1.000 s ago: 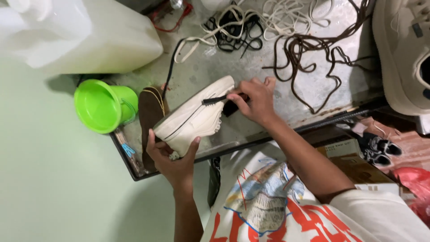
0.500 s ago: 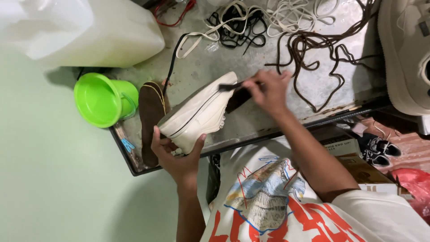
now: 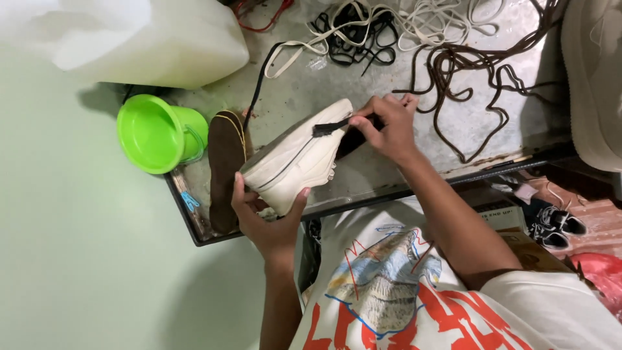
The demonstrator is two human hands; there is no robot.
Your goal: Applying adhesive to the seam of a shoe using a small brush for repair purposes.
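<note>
Bucket [image 3: 159, 133], bright green and tipped on its side, lies well out to the left of my left hand [image 3: 269, 223], beside a brown insole [image 3: 225, 170] that stands on edge just left of the same hand. Past them, further from me, sits a big pale plastic jug [image 3: 142, 35].

I have the left hand cupped under the near end of the cream shoe [image 3: 295, 159], fingers spread up both its sides, so that hand is closed around it and carries its weight. The shoe's long axis runs on a slant from that hand up and to the right, ending at my right hand [image 3: 389, 126]; it is held tilted over the grey metal table [image 3: 414, 91], not resting flat on it.

The right hand is pinched narrow around the handle of a small black brush [image 3: 332, 126], and the bristle end points leftward, back along the shoe's upper edge and touching it. So the brush lies roughly in line with the shoe's length, and the right hand is the nearer one to the shoe's far end.

Beyond the right hand, loose laces sprawl over the table: black ones [image 3: 353, 32] above, white ones [image 3: 440, 16] beside those, dark brown ones [image 3: 479, 71] further right. I see a pale shoe sole [image 3: 593, 78] at the right edge.
</note>
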